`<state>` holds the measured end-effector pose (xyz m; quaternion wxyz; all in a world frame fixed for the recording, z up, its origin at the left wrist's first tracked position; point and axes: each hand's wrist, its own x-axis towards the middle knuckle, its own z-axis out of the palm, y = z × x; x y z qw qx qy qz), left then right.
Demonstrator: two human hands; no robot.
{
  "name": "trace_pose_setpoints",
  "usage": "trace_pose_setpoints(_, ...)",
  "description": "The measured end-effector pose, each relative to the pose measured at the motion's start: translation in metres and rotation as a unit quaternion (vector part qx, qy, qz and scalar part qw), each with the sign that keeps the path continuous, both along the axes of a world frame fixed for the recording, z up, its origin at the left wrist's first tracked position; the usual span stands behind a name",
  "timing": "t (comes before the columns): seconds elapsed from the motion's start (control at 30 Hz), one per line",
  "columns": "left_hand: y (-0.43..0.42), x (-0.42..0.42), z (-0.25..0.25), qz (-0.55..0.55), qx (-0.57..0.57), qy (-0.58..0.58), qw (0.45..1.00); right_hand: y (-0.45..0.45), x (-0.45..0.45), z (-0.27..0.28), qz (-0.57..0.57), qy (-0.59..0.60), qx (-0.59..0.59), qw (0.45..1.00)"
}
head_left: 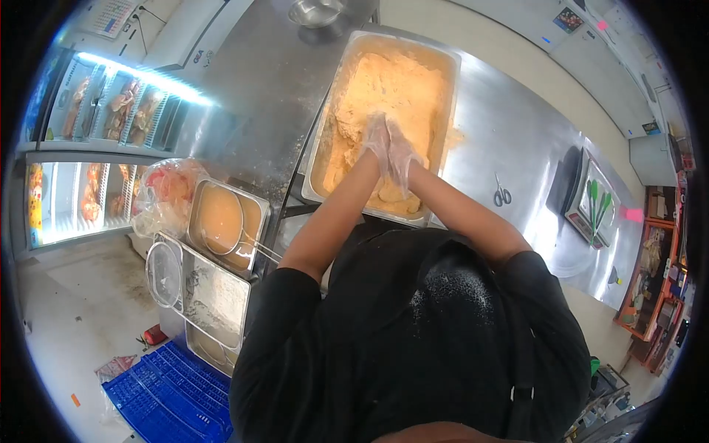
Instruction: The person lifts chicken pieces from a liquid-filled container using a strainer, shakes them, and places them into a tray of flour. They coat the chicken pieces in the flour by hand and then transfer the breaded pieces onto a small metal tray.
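1. Head view: the work looks partway along. The loose orange mix lies in a deep metal tray on the steel table, directly in front of the person.
2. Done, as far as can be judged: the far part of the mix looks fairly level. Left: the near and left parts are lumpy and broken, so they seem not yet evened out.
3. Left hand: in a clear glove, reaching into the tray against the mix, fingers pointing away from the body.
4. Right hand: gloved likewise, close beside the left, also at the mix.
5. Seen from above, finger curl is hard to judge; I cannot tell whether either hand closes on a handful.
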<state>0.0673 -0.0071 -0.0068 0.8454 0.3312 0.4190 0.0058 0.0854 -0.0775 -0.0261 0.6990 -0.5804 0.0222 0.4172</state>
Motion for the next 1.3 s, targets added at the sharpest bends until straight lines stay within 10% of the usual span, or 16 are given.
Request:
trace_pose_setpoints(0.23, -0.012, 0.02, -0.081, -0.009, 0.085, -0.099, 0.991, -0.015, 0.027, 0.024, -0.02, 0.157, 0.064, 0.985)
trace_pose_setpoints(0.47, -0.076, -0.036, 0.018, -0.05, 0.368, -0.037, 0.928, -0.018, 0.074, 0.024, -0.021, 0.142, 0.03, 0.989)
trace_pose_setpoints(0.53, -0.05, -0.048, -0.02, -0.22, 0.679, 0.038, 0.7, -0.012, 0.096, -0.01, 0.048, -0.021, -0.036, 0.998)
trace_pose_setpoints(0.57, -0.047, -0.048, -0.026, -0.215, 0.678, 0.044, 0.702, -0.013, 0.105, -0.033, 0.114, -0.185, -0.1, 0.971)
trace_pose_setpoints(0.63, -0.043, -0.052, -0.032, -0.356, 0.821, 0.127, 0.428, -0.026, 0.125, -0.068, 0.19, -0.66, -0.213, 0.696)
trace_pose_setpoints(0.73, -0.045, -0.07, -0.01, -0.222, 0.752, 0.113, 0.611, -0.042, 0.114, -0.004, 0.361, -0.689, -0.337, 0.53)
trace_pose_setpoints(0.8, -0.033, -0.057, -0.033, -0.246, 0.776, 0.107, 0.571, -0.053, 0.134, -0.031, 0.382, -0.799, -0.264, 0.381)
trace_pose_setpoints(0.83, -0.044, -0.072, 0.006, -0.165, 0.684, 0.153, 0.694, -0.06, 0.127, -0.02, 0.375, -0.814, -0.283, 0.343)
trace_pose_setpoints(0.9, -0.04, -0.065, -0.023, -0.11, 0.69, 0.073, 0.711, -0.062, 0.145, -0.051, 0.33, -0.792, -0.274, 0.434)
trace_pose_setpoints(1.0, -0.043, -0.068, -0.014, -0.101, 0.637, 0.073, 0.761, -0.068, 0.177, -0.096, 0.369, -0.823, -0.204, 0.38)
trace_pose_setpoints(1.1, -0.038, -0.073, 0.005, -0.135, 0.622, 0.089, 0.766, -0.066, 0.155, -0.082, 0.174, -0.883, -0.167, 0.403)
trace_pose_setpoints(1.17, -0.028, -0.103, 0.035, -0.123, 0.649, 0.058, 0.749, -0.059, 0.107, -0.015, 0.286, -0.552, -0.267, 0.737)
trace_pose_setpoints(1.3, 0.011, -0.188, 0.093, -0.008, 0.611, 0.02, 0.792, -0.049, 0.085, 0.006, 0.21, -0.431, -0.241, 0.844)
